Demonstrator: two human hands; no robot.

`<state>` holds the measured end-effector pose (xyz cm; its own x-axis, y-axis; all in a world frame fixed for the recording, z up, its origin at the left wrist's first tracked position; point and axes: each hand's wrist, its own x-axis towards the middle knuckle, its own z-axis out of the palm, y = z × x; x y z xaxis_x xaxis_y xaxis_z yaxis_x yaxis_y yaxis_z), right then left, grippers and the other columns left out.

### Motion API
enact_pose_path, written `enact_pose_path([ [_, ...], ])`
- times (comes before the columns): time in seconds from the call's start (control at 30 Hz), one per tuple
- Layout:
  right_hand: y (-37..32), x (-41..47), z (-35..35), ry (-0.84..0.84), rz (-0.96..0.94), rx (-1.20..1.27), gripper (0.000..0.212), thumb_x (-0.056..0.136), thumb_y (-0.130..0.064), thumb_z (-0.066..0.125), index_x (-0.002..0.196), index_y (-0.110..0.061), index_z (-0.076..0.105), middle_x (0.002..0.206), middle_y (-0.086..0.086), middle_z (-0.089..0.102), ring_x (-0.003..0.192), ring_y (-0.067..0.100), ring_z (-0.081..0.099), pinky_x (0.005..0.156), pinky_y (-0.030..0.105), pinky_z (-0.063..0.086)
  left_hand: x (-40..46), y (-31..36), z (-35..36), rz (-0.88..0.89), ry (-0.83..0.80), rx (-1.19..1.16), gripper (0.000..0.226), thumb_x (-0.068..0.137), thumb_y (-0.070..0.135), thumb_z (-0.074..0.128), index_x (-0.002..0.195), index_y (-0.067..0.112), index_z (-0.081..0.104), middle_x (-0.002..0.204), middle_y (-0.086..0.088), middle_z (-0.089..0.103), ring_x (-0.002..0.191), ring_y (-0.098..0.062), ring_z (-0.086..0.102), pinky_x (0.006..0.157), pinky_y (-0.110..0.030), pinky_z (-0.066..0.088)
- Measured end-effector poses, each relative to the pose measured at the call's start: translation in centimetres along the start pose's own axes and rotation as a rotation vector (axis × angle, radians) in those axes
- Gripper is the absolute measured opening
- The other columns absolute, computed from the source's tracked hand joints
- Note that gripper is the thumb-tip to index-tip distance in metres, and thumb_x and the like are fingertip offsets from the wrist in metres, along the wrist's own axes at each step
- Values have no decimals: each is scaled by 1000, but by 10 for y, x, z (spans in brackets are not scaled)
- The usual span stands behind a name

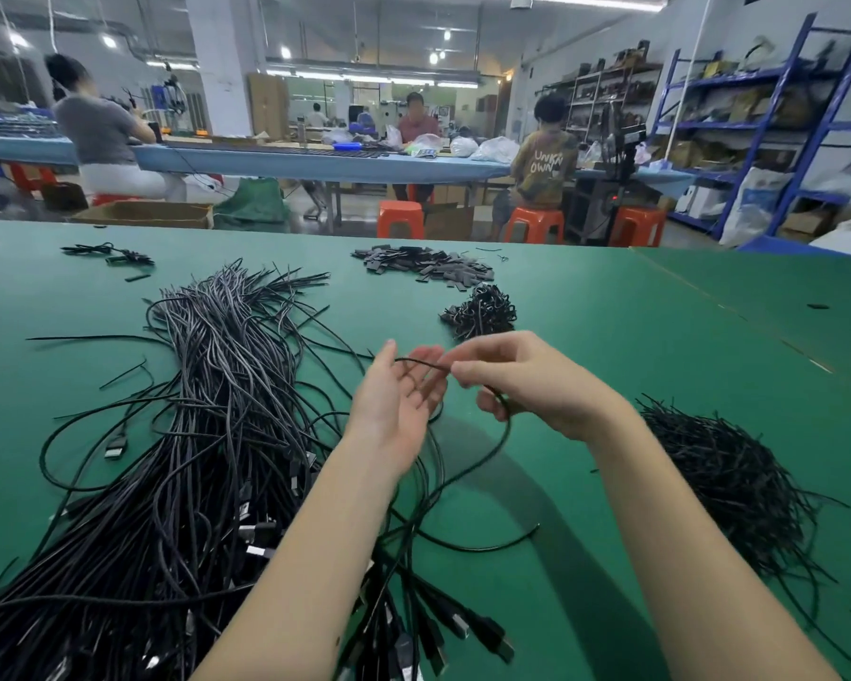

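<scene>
While the left hand (396,393) lies palm up, fingers straight and loose, one black cable (508,427) runs across its fingertips. The right hand (529,380) pinches that cable between thumb and forefinger, lower fingers curled round it. Below, the cable loops down toward the green table (634,346). Big heap of cables (207,410) to the left. Pile of thin ties (728,474) to the right. Flat black pieces (428,265) and a bundle of loops (482,312) lie further back.

The single head-worn camera looked forward and down, close above the left hand (399,390) and right hand (526,385), worktop (659,361) stretching toward twelve o'clock.
</scene>
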<state>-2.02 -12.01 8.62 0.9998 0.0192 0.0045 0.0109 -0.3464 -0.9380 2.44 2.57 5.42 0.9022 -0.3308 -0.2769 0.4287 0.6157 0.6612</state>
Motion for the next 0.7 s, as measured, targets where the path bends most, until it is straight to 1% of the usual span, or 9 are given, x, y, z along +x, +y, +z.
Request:
enact_pose_path([
  [0.13, 6, -38, -31, -245, 133, -98, 25, 97, -25, 67, 115, -8, 64, 74, 2, 65, 58, 12, 54, 54, 21, 46, -5, 1, 8, -95, -82, -186, 32, 107, 19, 34, 81, 9, 51, 74, -5, 56, 73, -19, 57, 74, -37, 51],
  [0.2, 9, -50, -43, -324, 163, -86, 32, 92, -31, 70, 113, -7, 64, 71, 3, 63, 69, 16, 61, 70, 26, 52, -7, -1, 12, -83, -124, -203, 31, 106, 16, 35, 77, 13, 46, 66, -1, 48, 63, -15, 47, 72, -36, 51],
  [0.27, 14, -57, -49, -350, 162, 32, 34, 92, -28, 67, 116, -5, 61, 70, 6, 58, 84, 24, 69, 89, 39, 52, -8, 1, 13, -48, -158, -237, 31, 106, 17, 35, 77, 14, 45, 65, -1, 46, 60, -14, 45, 72, -35, 51],
  [0.3, 17, -59, -51, -351, 169, 106, 35, 94, -25, 67, 120, -4, 58, 70, 6, 57, 84, 27, 70, 89, 42, 53, -8, 3, 13, -30, -170, -242, 31, 107, 18, 35, 77, 14, 45, 66, -1, 47, 60, -14, 45, 71, -34, 51],
  [0.37, 18, -59, -56, -321, 190, 208, 41, 94, -26, 67, 129, -9, 56, 70, 5, 55, 65, 22, 64, 69, 35, 59, -9, 8, 11, -12, -172, -234, 31, 107, 18, 34, 78, 14, 44, 68, -1, 46, 59, -14, 43, 66, -32, 51],
  [0.4, 17, -59, -59, -298, 181, 217, 42, 93, -29, 68, 131, -15, 59, 70, 4, 55, 55, 16, 56, 55, 28, 55, -9, 10, 10, -7, -166, -220, 30, 107, 18, 34, 79, 14, 44, 69, -1, 46, 58, -14, 41, 62, -30, 50],
  [0.5, 10, -60, -71, -267, 112, 289, 46, 85, -37, 69, 129, -24, 65, 77, 6, 59, 41, 5, 33, 32, 12, 26, -9, 13, 7, 50, -134, -127, 30, 107, 20, 33, 80, 15, 45, 69, 0, 45, 54, -13, 35, 59, -27, 44],
  [0.6, 11, -71, -85, -252, 107, 395, 42, 90, -29, 66, 130, -17, 65, 85, 14, 63, 38, 4, 34, 27, 9, 18, -9, 18, 4, 100, -124, -54, 32, 109, 26, 32, 82, 16, 47, 67, 3, 44, 52, -13, 30, 58, -26, 40],
  [0.7, 12, -80, -88, -282, 250, 107, 48, 84, -30, 68, 129, -16, 63, 90, 16, 69, 51, 15, 54, 34, 16, 39, -9, 15, 4, 148, -112, 128, 32, 109, 31, 33, 89, 15, 52, 62, 5, 47, 48, -11, 28, 49, -24, 38],
])
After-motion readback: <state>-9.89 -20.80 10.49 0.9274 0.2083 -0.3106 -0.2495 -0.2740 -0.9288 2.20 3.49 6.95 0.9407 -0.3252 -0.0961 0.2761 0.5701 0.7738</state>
